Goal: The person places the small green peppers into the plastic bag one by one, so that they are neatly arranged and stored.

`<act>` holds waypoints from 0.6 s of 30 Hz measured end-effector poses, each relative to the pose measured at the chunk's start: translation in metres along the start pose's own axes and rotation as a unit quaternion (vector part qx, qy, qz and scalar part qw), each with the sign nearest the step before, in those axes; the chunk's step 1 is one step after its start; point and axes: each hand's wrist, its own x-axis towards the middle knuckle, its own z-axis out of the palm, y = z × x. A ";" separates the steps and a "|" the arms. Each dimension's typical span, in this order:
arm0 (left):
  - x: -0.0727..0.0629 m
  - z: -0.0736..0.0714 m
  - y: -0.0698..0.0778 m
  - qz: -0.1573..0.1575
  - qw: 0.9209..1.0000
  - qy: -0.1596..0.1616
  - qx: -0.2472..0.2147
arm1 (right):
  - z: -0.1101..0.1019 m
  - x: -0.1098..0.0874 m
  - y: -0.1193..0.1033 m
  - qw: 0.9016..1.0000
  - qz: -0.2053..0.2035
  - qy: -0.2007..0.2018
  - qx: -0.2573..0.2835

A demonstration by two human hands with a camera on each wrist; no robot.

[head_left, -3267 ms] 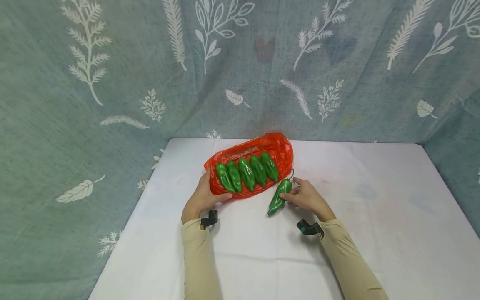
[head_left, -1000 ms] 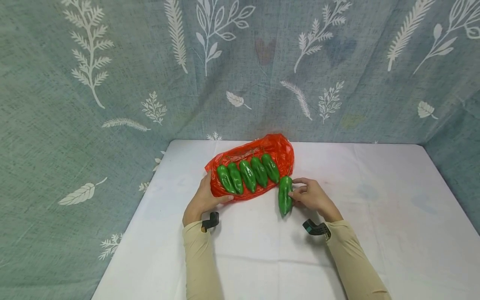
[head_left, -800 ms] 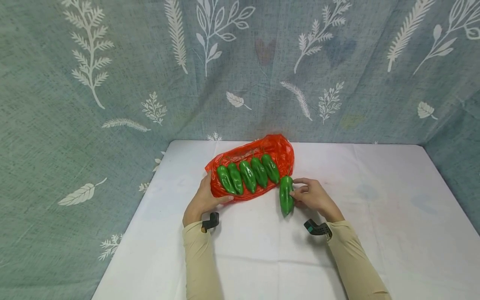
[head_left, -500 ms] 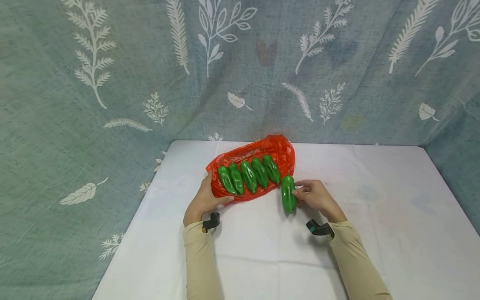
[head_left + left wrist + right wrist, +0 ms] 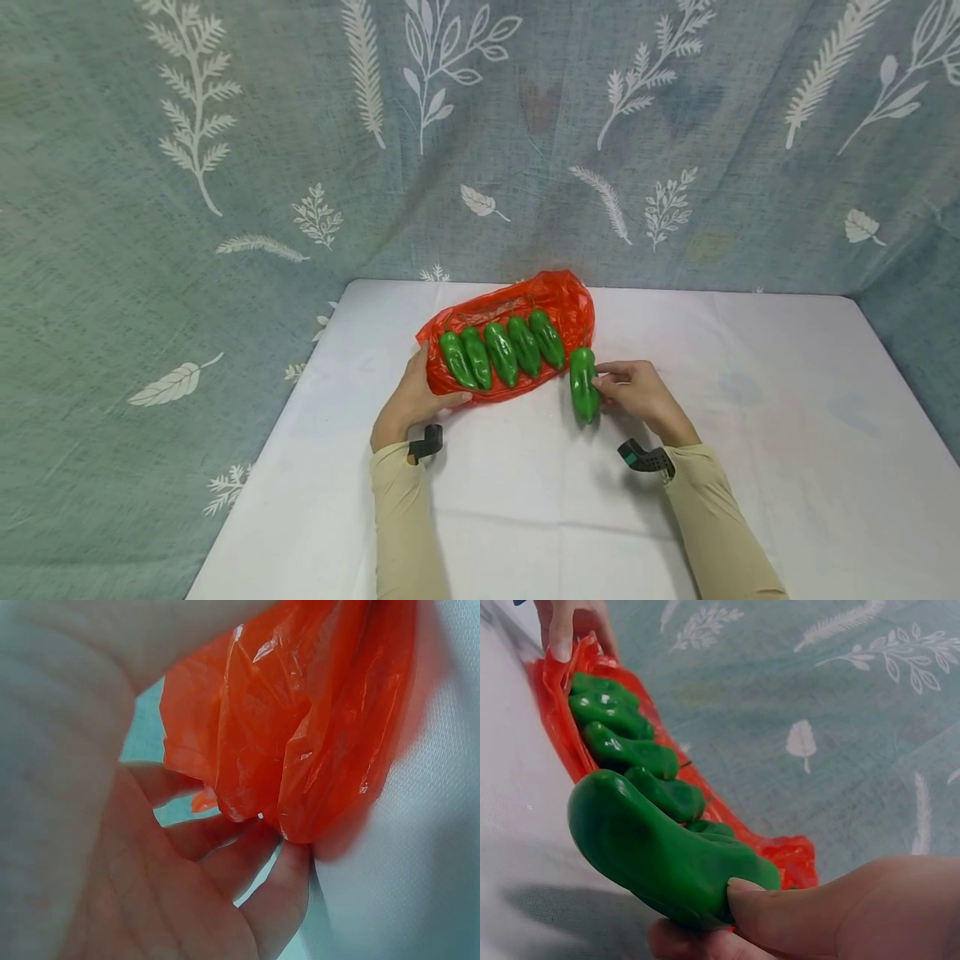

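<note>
My right hand (image 5: 637, 393) pinches a green pepper (image 5: 583, 385) between thumb and fingers, just off the front right edge of a red plastic bag (image 5: 573, 300). In the right wrist view the pepper (image 5: 660, 847) fills the middle, its stem end near the thumb. Several more green peppers (image 5: 501, 353) lie side by side in a slanting row on the bag. At the bag's left end my left hand (image 5: 408, 400) holds its side, thumb along the front edge. The left wrist view shows fingers (image 5: 281, 892) bent against the crinkled red plastic (image 5: 277, 727).
A white cloth (image 5: 525, 533) covers the table. Behind it and to the left hangs a grey-green curtain (image 5: 420, 208) with white leaf prints, meeting the table's back edge close behind the bag. Dark bands with small devices (image 5: 645, 457) sit on both wrists.
The held pepper has turned from a slant to nearly straight and shifted right with my right hand. My left hand stays at the bag. The head view has drifted slightly.
</note>
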 end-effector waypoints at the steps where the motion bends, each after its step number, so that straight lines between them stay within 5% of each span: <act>1: 0.000 0.000 0.000 0.000 1.000 0.000 -0.002 | 0.000 0.000 0.000 1.000 -0.002 0.002 0.004; 18: 0.001 0.000 -0.004 -0.007 1.000 -0.002 0.005 | -0.005 0.003 0.005 0.999 -0.024 0.045 -0.012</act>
